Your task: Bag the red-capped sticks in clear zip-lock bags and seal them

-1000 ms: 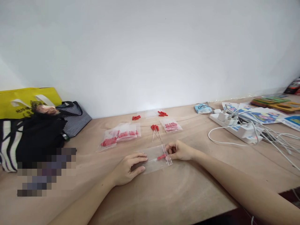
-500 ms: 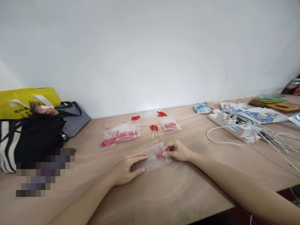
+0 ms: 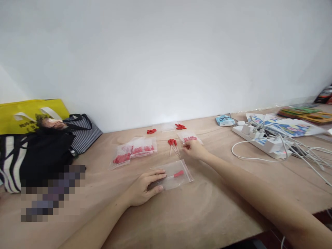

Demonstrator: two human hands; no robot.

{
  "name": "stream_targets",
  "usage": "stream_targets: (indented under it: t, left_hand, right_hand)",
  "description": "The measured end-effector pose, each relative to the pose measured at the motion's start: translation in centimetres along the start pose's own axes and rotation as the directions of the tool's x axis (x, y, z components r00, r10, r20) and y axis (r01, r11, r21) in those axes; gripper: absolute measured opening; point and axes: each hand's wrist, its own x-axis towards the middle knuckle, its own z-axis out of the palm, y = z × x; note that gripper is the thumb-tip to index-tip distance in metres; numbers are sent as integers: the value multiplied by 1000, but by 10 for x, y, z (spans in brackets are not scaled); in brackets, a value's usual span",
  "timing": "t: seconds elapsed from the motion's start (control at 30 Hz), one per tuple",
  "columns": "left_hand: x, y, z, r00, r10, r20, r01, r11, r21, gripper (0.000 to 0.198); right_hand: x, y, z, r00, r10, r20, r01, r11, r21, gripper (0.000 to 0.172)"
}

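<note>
My left hand (image 3: 148, 186) lies with fingers stretched out and thumb apart on a clear zip bag (image 3: 185, 180), pressing its left part to the table. Inside the bag is one dropper (image 3: 178, 173) with a red bulb; its thin stem runs left under my fingers. My right hand (image 3: 195, 149) is above the bag, fingers curled together, and I see nothing in them. Just left of its fingertips lie several loose droppers (image 3: 172, 142), red bulbs pointing away and thin stems toward me. Behind my right hand is a filled bag (image 3: 192, 137) of red bulbs, partly covered.
Left of centre lie several filled bags (image 3: 141, 149). Farther back are two small piles of red bulbs (image 3: 151, 131) and a row of clear stems (image 3: 168, 127). A white power strip (image 3: 261, 141) with cables lies right, a blue mask (image 3: 225, 120) behind it. Cloth bags (image 3: 46, 159) stand left.
My right hand has let go of the dropper in the zip bag and moved up and right, beside the loose droppers. My left hand stays on the bag.
</note>
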Motion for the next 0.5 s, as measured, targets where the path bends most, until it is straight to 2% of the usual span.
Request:
stream_targets:
  t: [0.1,0.27,0.4,0.5]
  left_hand:
    - [-1,1,0,1000,-7,2,7,1000,-1,39]
    - [-1,4,-1,1000,-21,6,21,1000,0,39]
    - [-1,5,-1,1000,-25,19,25,1000,5,39]
    - [-2,5,-1,999,-38,22,37,999,19,39]
  right_hand:
    - [21,-8,17,993,95,-68,-101,991,-88,17]
    - [41,-9,43,980,176,-92,-178,984,-16,11]
    - [47,-9,49,976,204,-81,-198,977,77,14]
    - [43,-14,42,987,148,-58,-135,972,190,20]
